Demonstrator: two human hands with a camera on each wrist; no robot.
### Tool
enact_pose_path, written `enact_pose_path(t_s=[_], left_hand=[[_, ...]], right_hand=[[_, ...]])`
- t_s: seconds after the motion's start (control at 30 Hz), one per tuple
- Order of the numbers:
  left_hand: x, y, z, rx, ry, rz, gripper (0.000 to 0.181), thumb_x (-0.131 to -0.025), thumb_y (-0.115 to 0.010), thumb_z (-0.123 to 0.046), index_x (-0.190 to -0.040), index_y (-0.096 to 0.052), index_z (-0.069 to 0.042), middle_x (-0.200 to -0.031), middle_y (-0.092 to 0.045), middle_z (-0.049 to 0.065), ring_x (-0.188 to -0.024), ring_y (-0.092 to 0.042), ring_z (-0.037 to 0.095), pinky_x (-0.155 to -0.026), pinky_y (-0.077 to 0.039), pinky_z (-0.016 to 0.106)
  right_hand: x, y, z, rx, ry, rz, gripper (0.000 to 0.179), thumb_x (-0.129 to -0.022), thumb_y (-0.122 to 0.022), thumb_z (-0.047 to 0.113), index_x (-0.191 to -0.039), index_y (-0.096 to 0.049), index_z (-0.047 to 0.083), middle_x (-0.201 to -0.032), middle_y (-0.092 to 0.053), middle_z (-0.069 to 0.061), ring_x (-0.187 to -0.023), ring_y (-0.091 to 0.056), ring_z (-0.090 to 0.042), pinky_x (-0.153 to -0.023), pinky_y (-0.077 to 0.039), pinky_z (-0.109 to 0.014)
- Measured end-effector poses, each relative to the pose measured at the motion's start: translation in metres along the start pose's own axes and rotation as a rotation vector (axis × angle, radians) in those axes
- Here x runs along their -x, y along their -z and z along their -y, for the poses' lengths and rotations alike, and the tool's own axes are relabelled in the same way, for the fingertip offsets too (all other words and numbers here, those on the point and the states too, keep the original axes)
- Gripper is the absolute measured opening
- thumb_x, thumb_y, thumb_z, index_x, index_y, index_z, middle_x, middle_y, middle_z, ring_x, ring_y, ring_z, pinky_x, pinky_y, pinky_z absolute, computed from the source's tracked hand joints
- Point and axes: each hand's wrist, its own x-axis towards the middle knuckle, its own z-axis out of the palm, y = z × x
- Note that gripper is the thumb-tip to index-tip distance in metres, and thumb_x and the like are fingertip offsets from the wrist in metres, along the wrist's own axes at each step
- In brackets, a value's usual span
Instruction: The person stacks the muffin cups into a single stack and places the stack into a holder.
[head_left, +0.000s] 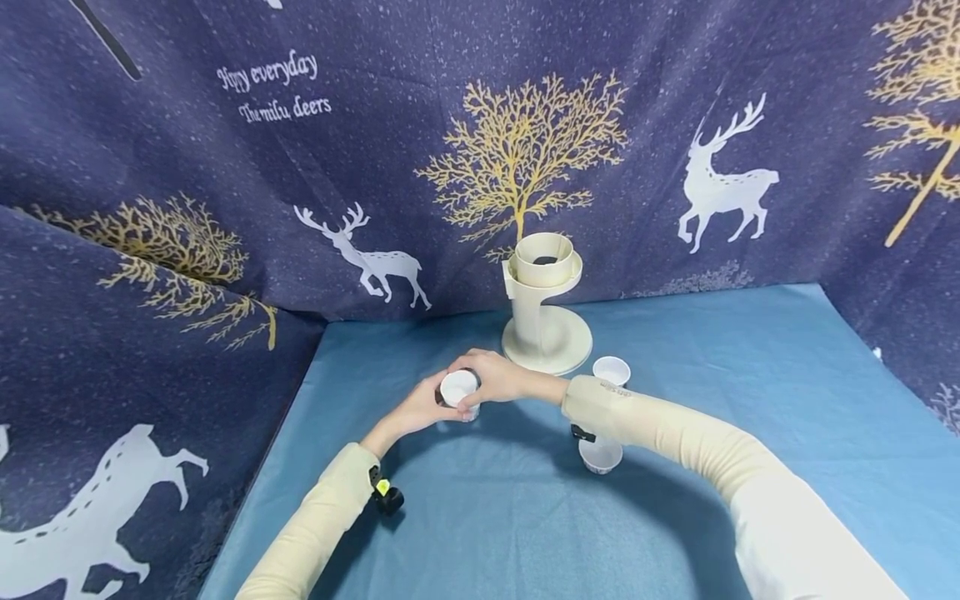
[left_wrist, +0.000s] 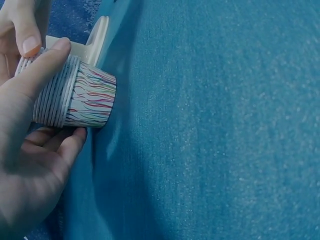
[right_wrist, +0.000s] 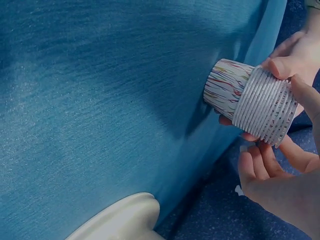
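Both hands meet at a nested stack of paper cups, held a little above the cloth toward the back of the table. Colourful wavy streaks run over the lowest cup, and above it the rims sit tightly layered. My left hand grips the stack from the left, thumb on one side and fingers on the other. From the right, my right hand holds the rim end between thumb and fingers, as the right wrist view shows on the stack.
Just behind the hands stands a cream-coloured stand with a round base and an upper ring holding a cylinder. One single cup lies beyond the right forearm, another cup in front of it. A patterned dark blue curtain borders the table.
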Motion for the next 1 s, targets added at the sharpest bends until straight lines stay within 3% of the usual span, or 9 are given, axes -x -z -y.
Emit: enact_pose_path(t_s=[0.3,0.53,0.73,0.83,1.0], left_hand=[[-0.001,-0.001,-0.001,-0.091,0.028,-0.057,0.068,-0.068,-0.081,-0.027,-0.127,-0.048,-0.015,-0.112,-0.060,0.003,-0.097,-0.057,0.016,-0.081,-0.046,0.028],[-0.002,-0.001,-0.002,-0.110,-0.005,-0.062,0.063,-0.074,-0.076,-0.018,-0.128,-0.047,-0.006,-0.117,-0.059,0.013,-0.102,-0.056,0.026,-0.086,-0.044,0.037],[-0.004,-0.002,-0.003,-0.159,0.012,-0.072,0.055,-0.074,-0.076,-0.025,-0.122,-0.052,-0.012,-0.111,-0.061,0.005,-0.097,-0.058,0.017,-0.083,-0.045,0.033],[-0.004,-0.002,-0.002,-0.133,0.033,-0.068,0.053,-0.073,-0.077,-0.027,-0.119,-0.054,-0.014,-0.108,-0.062,0.003,-0.093,-0.059,0.014,-0.080,-0.047,0.030],[-0.003,-0.003,-0.001,-0.118,0.040,-0.071,0.056,-0.072,-0.077,-0.029,-0.121,-0.053,-0.015,-0.107,-0.063,0.003,-0.092,-0.059,0.015,-0.079,-0.047,0.031]], right_hand=[[0.002,0.004,0.005,-0.064,-0.047,0.031,0.059,-0.071,-0.078,0.031,-0.120,-0.057,0.005,-0.116,-0.059,-0.013,-0.107,-0.053,-0.026,-0.088,-0.044,-0.037],[0.003,0.004,0.001,-0.058,-0.027,0.032,0.064,-0.070,-0.078,0.033,-0.124,-0.055,0.007,-0.118,-0.058,-0.012,-0.107,-0.052,-0.026,-0.089,-0.043,-0.038],[0.006,0.007,-0.001,-0.033,-0.038,0.004,0.071,-0.072,-0.076,0.036,-0.130,-0.048,0.007,-0.119,-0.057,-0.010,-0.110,-0.053,-0.023,-0.092,-0.043,-0.038],[0.007,0.009,-0.001,-0.048,-0.059,-0.044,0.059,-0.079,-0.070,0.035,-0.127,-0.049,0.008,-0.118,-0.057,-0.007,-0.110,-0.054,-0.020,-0.090,-0.045,-0.036],[0.011,0.012,0.001,-0.191,-0.081,-0.140,0.024,-0.090,-0.058,0.027,-0.109,-0.055,0.013,-0.109,-0.060,-0.001,-0.105,-0.056,-0.014,-0.085,-0.049,-0.033]])
